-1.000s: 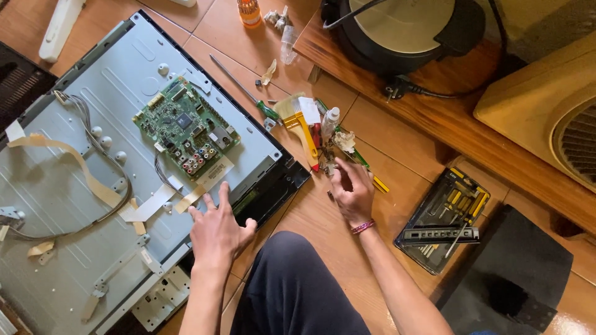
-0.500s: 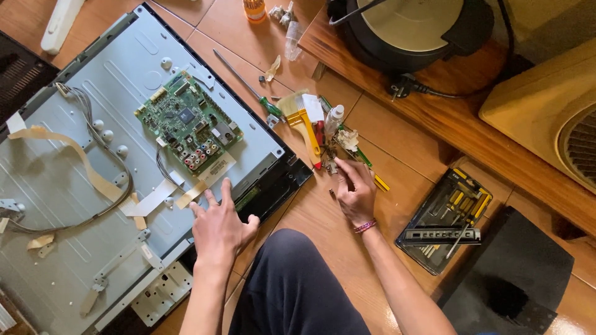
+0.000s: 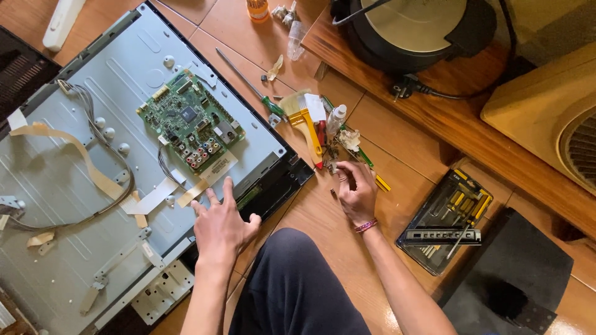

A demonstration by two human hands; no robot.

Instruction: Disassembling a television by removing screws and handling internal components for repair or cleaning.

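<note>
The big opened flat-screen panel point(image 3: 93, 186) lies back-up on the tiled floor point(image 3: 323, 223), spreading out under and well beyond my left hand. Its grey metal back carries a green circuit board point(image 3: 191, 127) just ahead of my left hand, with pale ribbon cables point(image 3: 81, 161) trailing off further to the left. Beyond my right hand sits a round black appliance point(image 3: 416, 25) on a wooden ledge. To the right of my right hand lies an open screwdriver kit point(image 3: 447, 220) with yellow handles. Just ahead of my right hand is a clutter of tools: a yellow-handled brush point(image 3: 304, 118), a long green-handled screwdriver point(image 3: 248, 84), a small white bottle point(image 3: 335, 118). My left hand point(image 3: 218, 226) rests flat and released, fingers spread, on the panel's near edge. My right hand point(image 3: 357, 192) curls over the floor with fingertips pinched together; whether it grips one of the small parts there, I cannot tell.
</note>
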